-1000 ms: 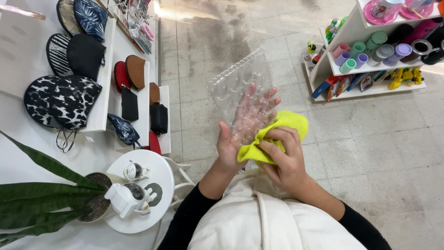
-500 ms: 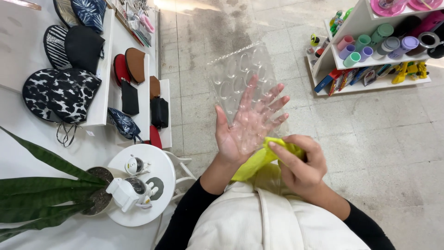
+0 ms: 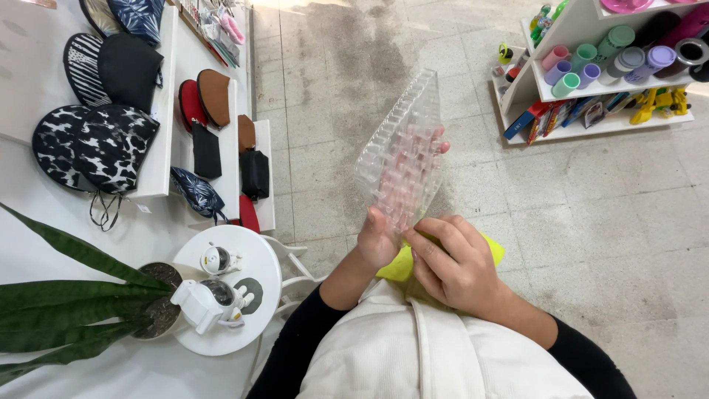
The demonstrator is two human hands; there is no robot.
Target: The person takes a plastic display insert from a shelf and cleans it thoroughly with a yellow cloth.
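My left hand holds a clear plastic tray with many small moulded cells, fingers spread behind it and showing through the plastic. The tray is tilted, its edge turned toward me. My right hand is just below the tray, closed over a bright yellow cloth that peeks out on both sides of the hand. Both hands are in front of my chest, above a cream garment with black sleeves.
White stepped shelves at the left carry patterned pouches and wallets. A small round white table holds little figurines beside a potted plant. A white rack with coloured cups and toys stands at the upper right. Tiled floor lies between.
The tray has turned from facing me flat to edge-on. My right hand with the yellow cloth dropped from the tray's face to below it.
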